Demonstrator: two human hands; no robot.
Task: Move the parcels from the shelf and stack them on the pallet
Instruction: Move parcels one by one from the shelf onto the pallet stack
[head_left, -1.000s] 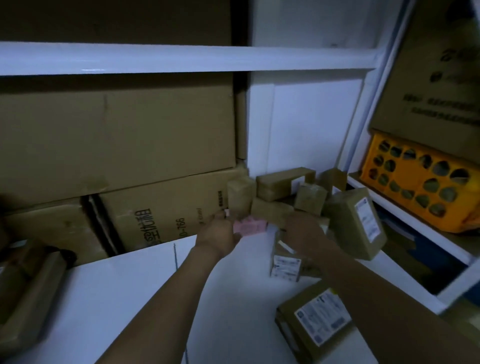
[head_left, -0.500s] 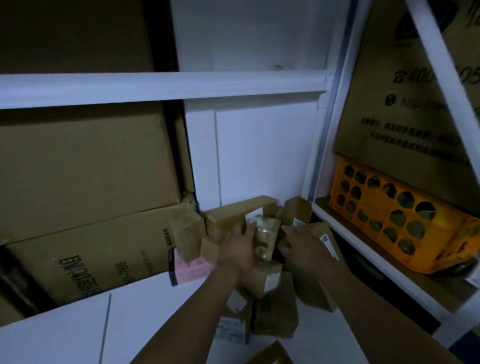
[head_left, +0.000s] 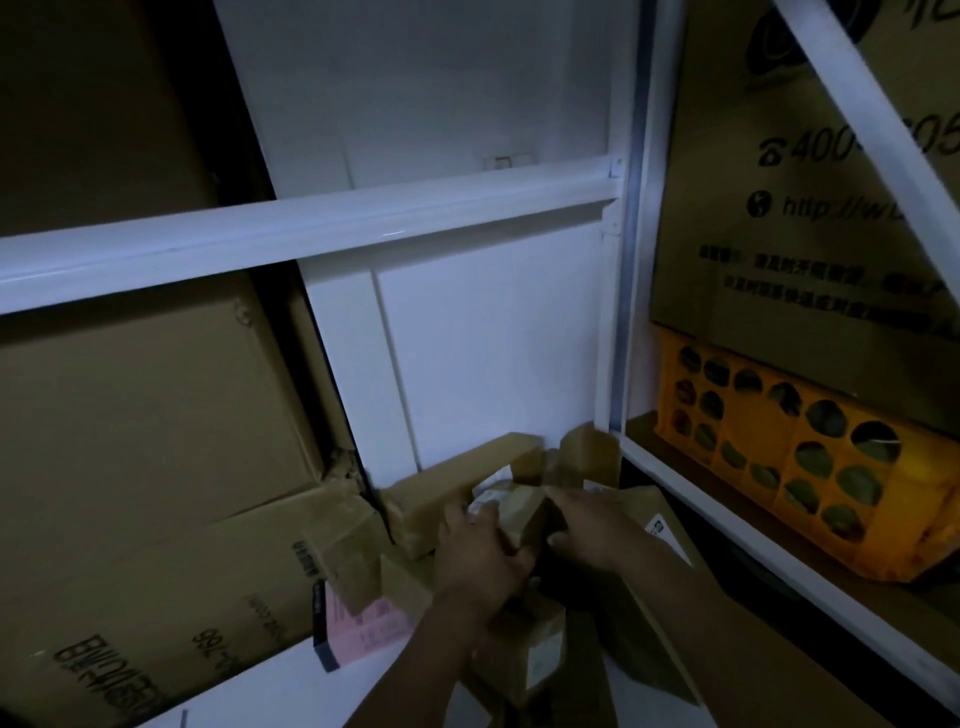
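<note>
On the shelf (head_left: 291, 680), the small box (head_left: 522, 512) sits right between both hands: left hand (head_left: 478, 564) fingers curl round one side, right hand (head_left: 595, 530) pinches the other.

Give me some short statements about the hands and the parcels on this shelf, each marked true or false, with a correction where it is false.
1. The left hand and the right hand are both at the pile of small parcels. True.
2. The pink parcel lies to the right of both hands. False: it lies left of the left hand.
3. A yellow crate with round holes stands on the neighbouring shelf at the right. True.
4. The large cartons stand right of the pile. False: they stand on its left.
</note>
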